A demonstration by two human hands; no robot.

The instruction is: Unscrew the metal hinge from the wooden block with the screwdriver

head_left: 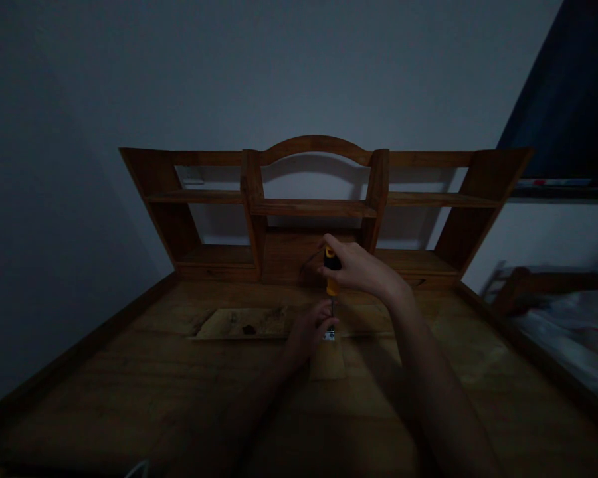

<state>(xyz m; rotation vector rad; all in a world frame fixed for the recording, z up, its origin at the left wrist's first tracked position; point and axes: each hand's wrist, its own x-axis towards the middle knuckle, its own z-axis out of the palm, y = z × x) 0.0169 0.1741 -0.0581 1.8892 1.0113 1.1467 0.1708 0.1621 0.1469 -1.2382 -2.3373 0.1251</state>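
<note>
- Yellow-and-black handled screwdriver (331, 275) stands upright over the wooden desk (129, 372), head view, very dim.
- Right hand (363, 269) wraps the handle top, fingers curled shut around it; the yellow collar shows just below the fist.
- Left hand (309, 328) sits low at the shaft, fingertips pinched together beside the tip, steadying it.
- Tip lands on a small metal bracket (329, 336), which lies on the desk at the top edge of a pale wood block (327, 360); cannot tell if a screw is there, too small and dark.
- Screwdriver lies between both hands: handle inside the right fist, shaft touching the left fingertips, tip just beside them.
- Risk: tip could slip off the bracket, since light is poor and the shaft is held far from the grip; slip would hit the left fingertips, which are right at the tip.
- Risk: bracket or block could shift under downward push, nothing visibly clamps them.
- Risk: tilt of the shaft could gouge the desk top.
- Behind: hutch shelf (313, 207) against the wall, long flat board (244, 323) lying left of the hands, bed (568, 332) at far right.
</note>
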